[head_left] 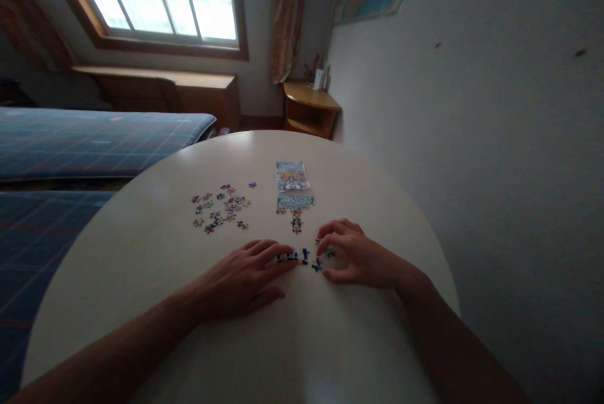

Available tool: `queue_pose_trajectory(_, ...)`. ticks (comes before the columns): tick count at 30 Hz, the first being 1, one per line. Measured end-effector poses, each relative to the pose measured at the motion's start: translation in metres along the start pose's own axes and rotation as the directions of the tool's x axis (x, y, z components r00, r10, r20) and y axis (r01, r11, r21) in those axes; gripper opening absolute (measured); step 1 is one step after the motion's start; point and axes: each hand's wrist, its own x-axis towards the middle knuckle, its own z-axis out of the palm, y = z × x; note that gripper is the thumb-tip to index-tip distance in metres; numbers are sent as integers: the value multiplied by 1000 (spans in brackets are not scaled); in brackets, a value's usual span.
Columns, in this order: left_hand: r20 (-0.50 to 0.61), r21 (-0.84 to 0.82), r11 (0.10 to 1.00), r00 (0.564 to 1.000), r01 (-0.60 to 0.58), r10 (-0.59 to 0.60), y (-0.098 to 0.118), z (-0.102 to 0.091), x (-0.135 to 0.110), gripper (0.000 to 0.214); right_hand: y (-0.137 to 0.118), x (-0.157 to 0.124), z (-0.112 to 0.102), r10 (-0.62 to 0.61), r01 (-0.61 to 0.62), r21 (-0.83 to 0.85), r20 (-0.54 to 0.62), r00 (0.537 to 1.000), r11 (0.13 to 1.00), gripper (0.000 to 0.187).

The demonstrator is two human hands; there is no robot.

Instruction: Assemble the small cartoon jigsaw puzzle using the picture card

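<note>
A bed with a blue plaid mattress [104, 146] stands to the left of and beyond the round white tabletop [136, 246], whose smooth surface lets small parts lie flat. The left hand [252, 272] lies low with fingers stretched forward and thumb apart, its fingertips on a short joined strip of jigsaw pieces [301, 256], probably to keep the strip from sliding. The right hand [346, 256] curves around a few pieces [316, 265] just beside that strip; its thumb and fingers are bent, but whether they pinch one I cannot tell. Farther up the table is a picture sheet [291, 176], seemingly set where it can be seen past the hands. Just below it lies a joined section [296, 204], with a narrow column running down toward the strip. Scattered loose pieces [230, 206] spread singly at the left, perhaps so each shows, and one stray piece [252, 184] sits near the sheet's left
</note>
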Motion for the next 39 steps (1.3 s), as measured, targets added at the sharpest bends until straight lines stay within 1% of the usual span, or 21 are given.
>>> queue_pose_trajectory(6, -7, -8, 1000, 1000, -11, 11, 1, 0, 0, 42, -2, 2, 1, -12, 12, 14, 3, 1000, 1000, 23)
queue_pose_trajectory(12, 27, 7, 1000, 999, -19, 18, 2, -2, 1, 43, 1, 4, 5, -16, 16, 8, -15, 1000, 1000, 16)
queue_pose_trajectory(15, 37, 11, 1000, 999, -20, 20, 2, -1, 1, 43, 3, 4, 7, -19, 19, 9, -18, 1000, 1000, 15)
queue_pose_trajectory(18, 21, -6, 1000, 999, -25, 25, 1, -1, 1, 42, 3, 5, 6, -41, 41, 0, -25, 999, 999, 15)
queue_pose_trajectory(27, 16, -30, 999, 1000, -26, 27, 2, -3, 1, 41, 7, 9, 5, -116, 108, -75, -113, 987, 991, 9)
queue_pose_trajectory(31, 26, -34, 999, 999, -26, 27, 1, -2, 1, 43, 10, 11, 7, -143, 128, -115, -126, 982, 985, 8)
queue_pose_trajectory(35, -5, -48, 998, 999, -35, 35, 0, -1, 0, 42, 10, 15, 11, -128, 108, -143, -142, 982, 984, 13)
queue_pose_trajectory(39, -6, -46, 998, 999, -38, 38, 0, -1, 0, 42, 10, 18, 16, -102, 80, -130, -176, 979, 988, 13)
